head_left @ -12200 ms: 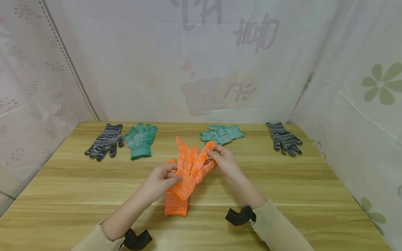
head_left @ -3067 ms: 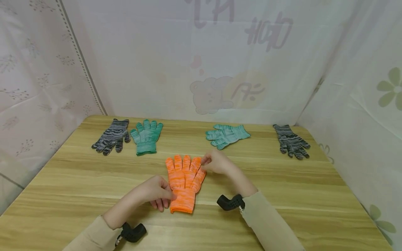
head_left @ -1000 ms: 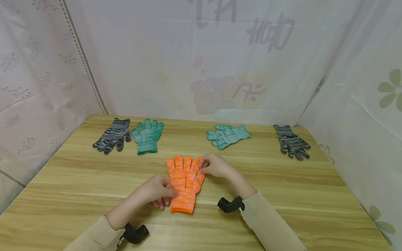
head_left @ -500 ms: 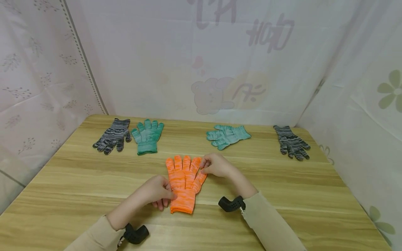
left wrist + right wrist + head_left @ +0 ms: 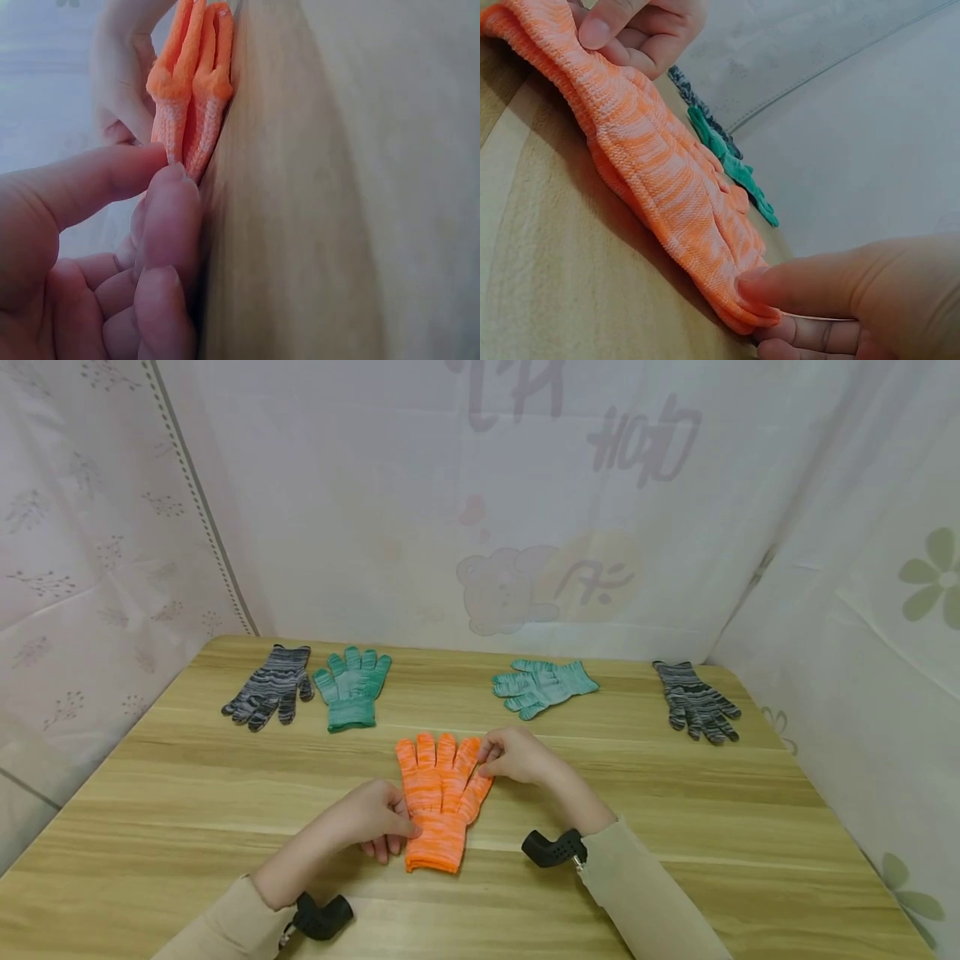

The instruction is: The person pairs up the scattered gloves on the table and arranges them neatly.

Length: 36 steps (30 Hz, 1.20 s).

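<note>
Two orange knitted gloves (image 5: 437,839) lie stacked on the table, fingers pointing away from me; the upper one covers nearly all of the lower. Their two layers show edge-on in the left wrist view. At the left edge near the cuff, my left hand (image 5: 375,814) pinches the glove edge (image 5: 171,124) between thumb and index finger, the other fingers loosely curled below. On the opposite side my right hand (image 5: 517,756) pinches the glove's thumb (image 5: 739,296) near its tip.
Along the back of the wooden table (image 5: 637,843) lie a grey-black glove (image 5: 272,687) and a green glove (image 5: 352,689) at left, a green glove (image 5: 543,687) right of centre, and another grey-black glove (image 5: 693,702) at far right. A printed curtain (image 5: 360,510) hangs behind.
Twelve seconds ago the upper orange glove was held tilted above the lower one; now it lies flat and lined up on it. Over the last second both hands have hardly moved.
</note>
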Each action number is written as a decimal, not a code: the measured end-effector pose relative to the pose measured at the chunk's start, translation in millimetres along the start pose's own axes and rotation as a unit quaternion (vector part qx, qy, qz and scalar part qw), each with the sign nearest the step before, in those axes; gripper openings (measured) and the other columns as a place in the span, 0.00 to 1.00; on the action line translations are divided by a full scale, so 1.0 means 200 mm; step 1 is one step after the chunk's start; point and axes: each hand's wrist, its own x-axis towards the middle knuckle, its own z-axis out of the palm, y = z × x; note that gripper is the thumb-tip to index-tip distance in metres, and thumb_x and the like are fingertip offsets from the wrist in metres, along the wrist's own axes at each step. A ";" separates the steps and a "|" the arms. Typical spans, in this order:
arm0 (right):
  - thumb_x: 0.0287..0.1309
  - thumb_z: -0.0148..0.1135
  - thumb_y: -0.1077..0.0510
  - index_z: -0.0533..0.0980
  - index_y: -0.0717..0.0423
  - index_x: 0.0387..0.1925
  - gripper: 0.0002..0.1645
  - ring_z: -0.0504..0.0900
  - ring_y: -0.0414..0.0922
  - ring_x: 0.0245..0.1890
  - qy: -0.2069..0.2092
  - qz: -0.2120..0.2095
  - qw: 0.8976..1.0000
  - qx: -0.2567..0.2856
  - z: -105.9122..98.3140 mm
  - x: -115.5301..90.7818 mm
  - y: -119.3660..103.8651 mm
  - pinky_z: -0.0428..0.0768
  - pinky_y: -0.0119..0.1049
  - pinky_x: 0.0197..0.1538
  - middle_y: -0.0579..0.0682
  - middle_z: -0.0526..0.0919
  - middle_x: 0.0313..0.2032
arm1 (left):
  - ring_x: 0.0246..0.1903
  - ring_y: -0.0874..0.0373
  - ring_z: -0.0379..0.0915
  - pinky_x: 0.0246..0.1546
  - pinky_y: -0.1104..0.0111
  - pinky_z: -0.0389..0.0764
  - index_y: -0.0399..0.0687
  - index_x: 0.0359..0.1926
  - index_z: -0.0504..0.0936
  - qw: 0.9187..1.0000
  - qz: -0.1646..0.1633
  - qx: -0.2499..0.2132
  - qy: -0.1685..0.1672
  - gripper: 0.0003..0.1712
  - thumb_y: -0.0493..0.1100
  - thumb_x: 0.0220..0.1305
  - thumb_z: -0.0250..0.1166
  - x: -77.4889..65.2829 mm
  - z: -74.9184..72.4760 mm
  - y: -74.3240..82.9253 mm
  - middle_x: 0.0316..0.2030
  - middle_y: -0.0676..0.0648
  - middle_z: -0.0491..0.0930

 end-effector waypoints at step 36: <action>0.65 0.59 0.56 0.81 0.60 0.41 0.11 0.82 0.52 0.34 0.093 0.020 0.994 0.060 -0.08 0.03 -0.14 0.78 0.37 0.34 0.53 0.81 0.32 | 0.24 0.42 0.81 0.24 0.60 0.80 0.32 0.37 0.80 0.997 0.032 -0.044 0.052 0.15 0.43 0.69 0.57 0.01 -0.29 0.08 0.26 0.37 0.82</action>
